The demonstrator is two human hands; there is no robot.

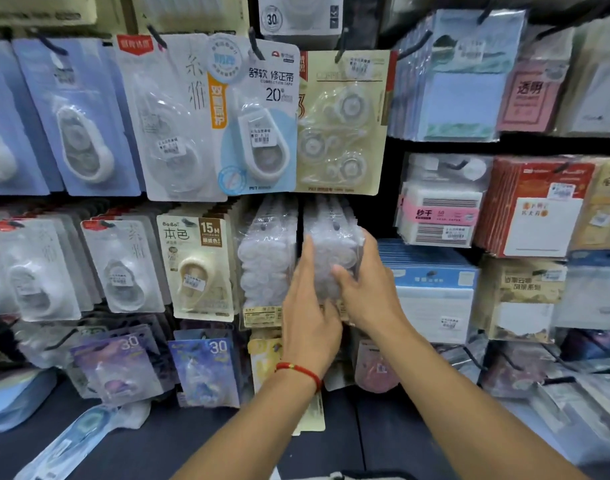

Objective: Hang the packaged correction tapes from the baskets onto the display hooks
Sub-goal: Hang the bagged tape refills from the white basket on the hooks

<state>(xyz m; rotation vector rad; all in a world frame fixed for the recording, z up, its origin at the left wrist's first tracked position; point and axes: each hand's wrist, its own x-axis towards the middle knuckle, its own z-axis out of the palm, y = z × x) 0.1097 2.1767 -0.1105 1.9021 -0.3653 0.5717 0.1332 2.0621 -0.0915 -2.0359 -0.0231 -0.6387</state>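
Left hand: your left hand (308, 308) lies against the left side and front of the clear pack stack (333, 251), fingers fairly straight and pointing up, pressing it rather than curling round it.
Right hand: your right hand (367, 289) grips the same stack from its right side, thumb across the front, fingers wrapped round the right edge.
Wristband: a red cord bracelet (298, 370) circles your left wrist.
Task item: the clear pack stack, blister packs of correction tape, hangs in the middle row of the display, held between both your hands; whether its hole sits fully on a hook is too blurred to tell.
Neighbour stack: a second clear stack (267, 258) hangs just beside it on the left, with a dark gap between the two.
Row above: the blue 20 m pack (262, 116) and the beige three-roll pack (343, 123) hang right above your hands.
Left of the hands: the cream 15M pack (196, 265) hangs beside the second clear stack.
Right side: sticky-note packs (462, 77) fill the hooks to the right.
Below: purple 30 packs (206, 368) hang under the middle row, above a dark shelf (151, 441).
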